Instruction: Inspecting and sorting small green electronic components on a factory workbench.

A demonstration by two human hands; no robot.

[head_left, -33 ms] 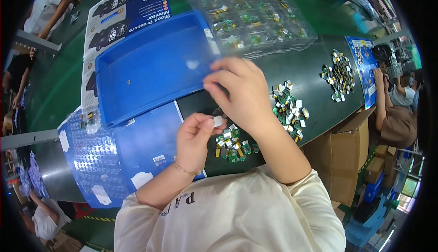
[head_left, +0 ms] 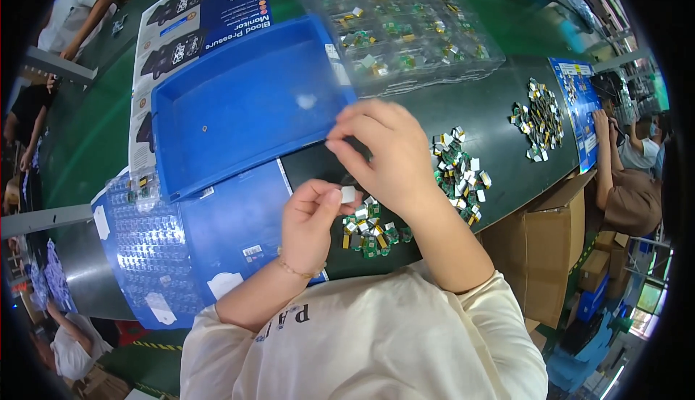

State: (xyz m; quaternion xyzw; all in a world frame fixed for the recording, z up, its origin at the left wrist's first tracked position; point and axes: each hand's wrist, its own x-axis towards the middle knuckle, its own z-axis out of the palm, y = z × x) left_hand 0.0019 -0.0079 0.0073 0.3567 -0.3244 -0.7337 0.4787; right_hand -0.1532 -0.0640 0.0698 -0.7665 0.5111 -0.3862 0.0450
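Between the thumb and fingers of my left hand (head_left: 308,219) is a small white square piece (head_left: 348,194), its underside hidden by the fingers. My right hand (head_left: 391,157) hovers just above and to the right of it, beside the near right corner of a blue plastic tray (head_left: 250,103). Its thumb and forefinger are apart, and I see nothing between them. Right below the hands lies a small heap of green circuit boards (head_left: 373,233) with white and gold parts. A larger heap of such boards (head_left: 460,175) sits to the right of my right forearm.
Stacked clear plastic trays (head_left: 413,20) with boards stand at the back. A clear blister sheet (head_left: 152,233) lies on blue printed card (head_left: 239,219) at left. Further right are another board heap (head_left: 539,121), a cardboard box (head_left: 536,255) and a co-worker's hands (head_left: 604,121). Other people work at left.
My right hand has come slightly nearer to me, away from the blue tray's edge. The left hand keeps its pinch on the white piece.
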